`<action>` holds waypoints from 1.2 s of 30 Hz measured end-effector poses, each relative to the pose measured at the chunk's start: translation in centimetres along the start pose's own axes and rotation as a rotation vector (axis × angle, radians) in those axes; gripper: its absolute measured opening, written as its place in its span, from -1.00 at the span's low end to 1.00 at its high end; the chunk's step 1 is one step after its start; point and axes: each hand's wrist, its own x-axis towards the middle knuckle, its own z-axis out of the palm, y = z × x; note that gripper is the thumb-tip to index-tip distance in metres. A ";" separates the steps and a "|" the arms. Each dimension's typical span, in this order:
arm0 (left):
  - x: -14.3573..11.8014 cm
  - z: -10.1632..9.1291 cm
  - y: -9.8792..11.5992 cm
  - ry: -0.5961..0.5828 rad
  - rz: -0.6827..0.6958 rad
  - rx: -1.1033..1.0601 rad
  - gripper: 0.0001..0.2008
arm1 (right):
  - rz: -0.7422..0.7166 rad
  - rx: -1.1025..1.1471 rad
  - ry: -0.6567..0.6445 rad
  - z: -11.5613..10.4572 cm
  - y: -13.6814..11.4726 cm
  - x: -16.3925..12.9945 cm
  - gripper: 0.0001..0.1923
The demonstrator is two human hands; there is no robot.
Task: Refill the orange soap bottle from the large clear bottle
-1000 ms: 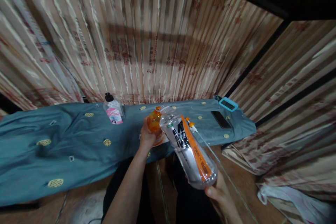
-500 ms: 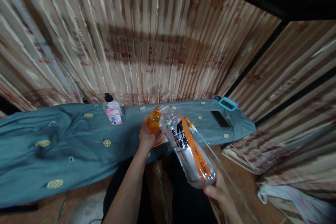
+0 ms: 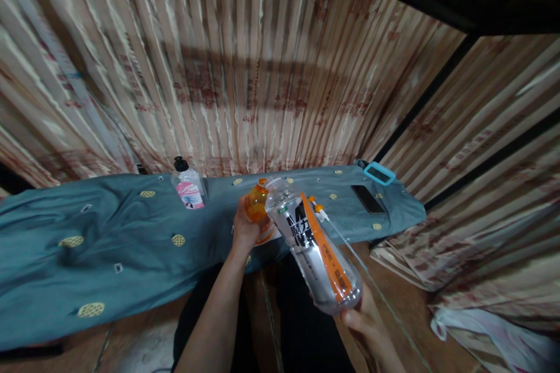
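My left hand (image 3: 245, 227) is wrapped round an orange bottle (image 3: 257, 203) that stands over the cloth-covered surface. In my right hand (image 3: 365, 317) is a clear plastic drink bottle (image 3: 312, 250) with a silver, black and orange label. I grip it near its base, and it is tilted with the neck toward the left. Its uncapped mouth meets or nearly meets the top of the orange bottle; whether they touch I cannot tell. Beside the clear bottle lie orange-and-white pump or cap pieces (image 3: 318, 208) with a thin pale tube (image 3: 350, 245).
A clear pump bottle (image 3: 189, 187) with a pink label stands at the back left of the teal cloth (image 3: 131, 233). To the right lie a dark phone (image 3: 367, 199) and a light-blue-framed object (image 3: 379, 173). A pleated curtain (image 3: 245, 70) hangs behind.
Almost nothing differs. Both hands hold the two bottles in nearly the same places, with only a slight shift of the view.
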 end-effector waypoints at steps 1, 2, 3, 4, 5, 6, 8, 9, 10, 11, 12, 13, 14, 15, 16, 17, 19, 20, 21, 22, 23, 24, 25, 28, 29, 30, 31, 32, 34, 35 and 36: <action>0.0 0.0 -0.1 0.004 0.004 0.001 -0.42 | 0.006 0.008 0.013 0.1 0.0 0.0 -0.09; 0.1 0.0 -0.2 0.009 0.007 0.006 -0.42 | 0.011 0.013 0.023 0.1 0.0 0.0 -0.09; 0.1 0.0 -0.3 0.012 0.012 0.014 -0.42 | 0.013 0.016 0.032 0.1 0.0 0.0 -0.09; 0.2 0.0 -0.4 0.013 0.019 0.026 -0.42 | 0.010 0.015 0.038 0.0 0.1 0.0 -0.09; 0.2 -0.1 -0.6 0.011 0.029 0.038 -0.42 | 0.006 0.012 0.038 -0.1 0.1 0.0 -0.09; 0.3 -0.1 -0.8 0.009 0.038 0.049 -0.41 | 0.001 0.007 0.034 -0.1 0.1 0.1 -0.09; 0.4 -0.1 -1.1 0.008 0.051 0.063 -0.40 | -0.009 0.002 0.023 -0.1 0.1 0.1 -0.10; 0.4 -0.1 -1.2 0.011 0.054 0.071 -0.41 | -0.011 0.004 0.016 0.0 0.0 0.1 -0.11; 0.4 -0.1 -1.3 0.016 0.056 0.081 -0.41 | -0.012 0.003 0.009 0.1 -0.1 0.2 -0.12; 0.5 -0.1 -1.3 0.022 0.058 0.089 -0.42 | -0.013 0.002 0.007 0.2 -0.2 0.2 -0.12; 0.5 -0.1 -1.4 0.027 0.061 0.092 -0.43 | -0.014 0.004 0.012 0.3 -0.3 0.2 -0.13; 0.5 -0.1 -1.4 0.026 0.064 0.092 -0.43 | -0.014 0.012 0.017 0.4 -0.3 0.2 -0.13; 0.5 -0.1 -1.5 0.022 0.067 0.088 -0.44 | -0.013 0.022 0.021 0.5 -0.3 0.2 -0.14; 0.5 -0.1 -1.5 0.018 0.068 0.082 -0.44 | -0.012 0.031 0.024 0.6 -0.3 0.2 -0.14; 0.5 -0.1 -1.5 0.016 0.067 0.078 -0.44 | -0.010 0.039 0.022 0.6 -0.3 0.2 -0.15; 0.5 0.0 -1.5 0.016 0.065 0.076 -0.44 | -0.011 0.040 0.014 0.5 -0.2 0.2 -0.15; 0.5 -0.1 -1.5 0.019 0.060 0.073 -0.43 | -0.014 0.014 0.001 0.4 -0.2 0.3 -0.14; 0.5 -0.1 -1.5 0.019 0.056 0.072 -0.43 | -0.015 -0.002 0.002 0.4 -0.2 0.3 -0.14; 0.5 -0.1 -1.5 0.017 0.050 0.071 -0.43 | -0.015 -0.013 0.006 0.3 -0.3 0.4 -0.14; 0.5 -0.1 -1.4 0.013 0.046 0.071 -0.44 | -0.013 -0.020 0.015 0.3 -0.4 0.4 -0.14; 0.5 -0.1 -1.4 0.011 0.045 0.072 -0.44 | -0.012 -0.027 0.022 0.4 -0.5 0.4 -0.15; 0.5 -0.2 -1.4 0.009 0.046 0.075 -0.44 | -0.012 -0.032 0.022 0.4 -0.6 0.4 -0.16; 0.5 -0.2 -1.4 0.009 0.048 0.079 -0.44 | -0.012 -0.039 0.015 0.5 -0.7 0.4 -0.16; 0.5 -0.2 -1.5 0.011 0.049 0.089 -0.43 | -0.013 -0.052 -0.007 0.9 -1.1 0.3 -0.16; 0.4 -0.2 -1.5 0.015 0.047 0.090 -0.43 | -0.012 -0.051 -0.007 1.0 -1.2 0.3 -0.16; 0.4 -0.1 -1.5 0.018 0.046 0.090 -0.43 | -0.009 -0.049 -0.002 1.0 -1.2 0.2 -0.16; 0.4 -0.1 -1.5 0.022 0.046 0.090 -0.42 | -0.008 -0.048 0.003 1.1 -1.3 0.2 -0.16; 0.4 -0.1 -1.5 0.026 0.049 0.089 -0.42 | -0.007 -0.046 0.008 1.0 -1.3 0.2 -0.15; 0.4 0.0 -1.5 0.028 0.052 0.086 -0.42 | -0.006 -0.042 0.012 1.0 -1.2 0.1 -0.14; 0.4 0.0 -1.4 0.025 0.052 0.087 -0.42 | -0.007 -0.041 0.013 0.9 -1.2 0.1 -0.13; 0.4 0.0 -1.4 0.021 0.050 0.088 -0.43 | -0.009 -0.041 0.015 0.9 -1.1 0.1 -0.12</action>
